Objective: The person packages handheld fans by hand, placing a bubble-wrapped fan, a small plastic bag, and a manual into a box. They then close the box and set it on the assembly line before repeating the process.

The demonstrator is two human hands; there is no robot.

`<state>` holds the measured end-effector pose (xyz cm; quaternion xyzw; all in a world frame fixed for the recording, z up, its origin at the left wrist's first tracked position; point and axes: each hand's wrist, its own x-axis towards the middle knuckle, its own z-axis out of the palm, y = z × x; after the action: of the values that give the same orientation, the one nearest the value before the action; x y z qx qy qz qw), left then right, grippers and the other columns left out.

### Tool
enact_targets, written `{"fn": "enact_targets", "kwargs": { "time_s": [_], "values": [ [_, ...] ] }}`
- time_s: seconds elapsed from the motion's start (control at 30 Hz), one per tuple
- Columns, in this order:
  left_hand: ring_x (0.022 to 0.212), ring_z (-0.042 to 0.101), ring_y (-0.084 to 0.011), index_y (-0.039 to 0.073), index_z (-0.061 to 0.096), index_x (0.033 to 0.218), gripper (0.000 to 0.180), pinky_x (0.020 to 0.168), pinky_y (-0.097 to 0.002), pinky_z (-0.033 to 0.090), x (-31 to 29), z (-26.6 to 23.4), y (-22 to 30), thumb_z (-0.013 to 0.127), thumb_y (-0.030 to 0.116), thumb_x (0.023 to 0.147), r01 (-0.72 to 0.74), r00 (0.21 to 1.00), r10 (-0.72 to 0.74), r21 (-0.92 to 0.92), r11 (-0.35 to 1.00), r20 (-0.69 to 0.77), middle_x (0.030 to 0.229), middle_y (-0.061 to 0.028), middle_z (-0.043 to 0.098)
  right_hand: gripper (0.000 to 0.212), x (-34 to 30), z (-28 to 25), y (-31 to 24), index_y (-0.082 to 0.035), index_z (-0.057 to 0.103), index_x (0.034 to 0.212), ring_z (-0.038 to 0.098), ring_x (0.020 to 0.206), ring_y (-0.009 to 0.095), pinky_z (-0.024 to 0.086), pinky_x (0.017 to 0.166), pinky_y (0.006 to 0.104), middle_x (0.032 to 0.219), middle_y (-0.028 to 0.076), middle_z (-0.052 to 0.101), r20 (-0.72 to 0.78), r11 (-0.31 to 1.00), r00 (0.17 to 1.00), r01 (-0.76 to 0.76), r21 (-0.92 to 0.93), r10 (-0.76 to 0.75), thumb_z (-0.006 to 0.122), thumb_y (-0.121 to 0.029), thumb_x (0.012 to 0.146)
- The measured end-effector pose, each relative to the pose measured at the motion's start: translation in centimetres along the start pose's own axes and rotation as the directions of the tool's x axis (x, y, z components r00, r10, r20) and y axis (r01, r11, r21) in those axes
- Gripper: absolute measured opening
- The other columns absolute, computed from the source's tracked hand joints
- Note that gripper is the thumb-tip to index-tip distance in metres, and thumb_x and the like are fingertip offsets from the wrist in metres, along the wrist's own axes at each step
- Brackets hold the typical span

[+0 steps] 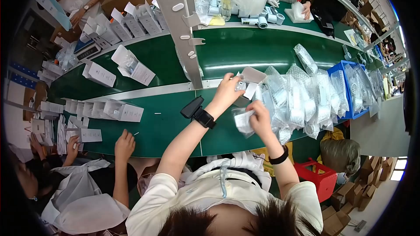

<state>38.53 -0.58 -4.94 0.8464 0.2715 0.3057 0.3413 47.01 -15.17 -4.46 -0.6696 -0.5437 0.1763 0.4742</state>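
Observation:
My left hand (pixel 225 92) is closed on a small white carton (pixel 253 75) whose flaps stand up; a greyish item shows near its mouth, partly covered by my fingers. Close to it on the right, my right hand (pixel 261 120) pinches a clear plastic bag (pixel 242 121) with something white inside, too blurred to tell. The bag hangs just in front of the carton, apart from it as far as I can see. Right beside my hands lies a heap of bubble-wrap pouches (pixel 295 96) with pale devices in them. A dark device is strapped to my left wrist.
A blue crate (pixel 350 74) full of pouches stands at the right. A grey metal post (pixel 181 30) rises behind the bench. Open white cartons (pixel 124 111) stand in a row at the left, where a co-worker's hand (pixel 124 143) rests. A red stool (pixel 317 179) is below the bench edge.

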Motion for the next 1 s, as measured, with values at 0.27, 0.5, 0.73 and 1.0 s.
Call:
{"fn": "enact_targets", "kwargs": {
  "time_s": [0.27, 0.5, 0.73, 1.0],
  "values": [
    [0.072, 0.054, -0.0344, -0.004, 0.059, 0.068, 0.008, 0.063, -0.0372, 0.045, -0.5, -0.9, -1.0, 0.052, -0.003, 0.064, -0.059, 0.989, 0.033, 0.181, 0.982, 0.142, 0.076, -0.0181, 0.050, 0.032, 8.3, -1.6, -1.1, -0.008, 0.058, 0.091, 0.056, 0.071, 0.034, 0.045, 0.063, 0.0416, 0.075, 0.017, 0.057, 0.481, 0.704, 0.783, 0.078, -0.706, 0.395, 0.045, 0.002, 0.064],
    [0.075, 0.055, -0.0343, -0.005, 0.059, 0.072, 0.010, 0.068, -0.0361, 0.045, -2.4, -3.4, 0.3, 0.054, 0.000, 0.065, 0.063, 0.991, -0.087, 0.222, 0.973, 0.104, 0.082, -0.0171, 0.052, 0.023, 6.5, -3.8, -0.3, -0.006, 0.054, 0.087, 0.056, 0.070, 0.029, 0.046, 0.063, 0.0376, 0.076, 0.014, 0.055, 0.590, 0.970, 0.803, 0.066, -0.235, 0.089, 0.049, 0.000, 0.065],
    [0.075, 0.056, -0.0333, -0.003, 0.060, 0.074, 0.012, 0.072, -0.0363, 0.046, -3.2, -3.8, 0.7, 0.058, 0.005, 0.065, 0.036, 0.997, -0.045, 0.147, 0.988, 0.058, 0.085, -0.0153, 0.057, 0.024, 5.4, -5.3, -6.3, -0.005, 0.056, 0.085, 0.053, 0.069, 0.025, 0.045, 0.060, 0.0334, 0.075, 0.010, 0.050, 0.138, 0.951, 0.942, 0.309, -0.001, -0.305, 0.051, 0.003, 0.063],
    [0.069, 0.056, -0.0305, -0.001, 0.060, 0.069, 0.007, 0.063, -0.0353, 0.045, -3.6, -4.6, -1.8, 0.059, -0.001, 0.062, 0.183, 0.978, -0.185, 0.026, 0.983, 0.101, 0.076, -0.0147, 0.056, 0.016, 6.7, 0.2, -2.1, 0.000, 0.058, 0.075, 0.054, 0.073, 0.025, 0.046, 0.065, 0.0328, 0.077, 0.010, 0.053, 0.744, 0.714, 0.632, 0.622, -0.320, -0.217, 0.061, -0.012, 0.064]
  ]
}}
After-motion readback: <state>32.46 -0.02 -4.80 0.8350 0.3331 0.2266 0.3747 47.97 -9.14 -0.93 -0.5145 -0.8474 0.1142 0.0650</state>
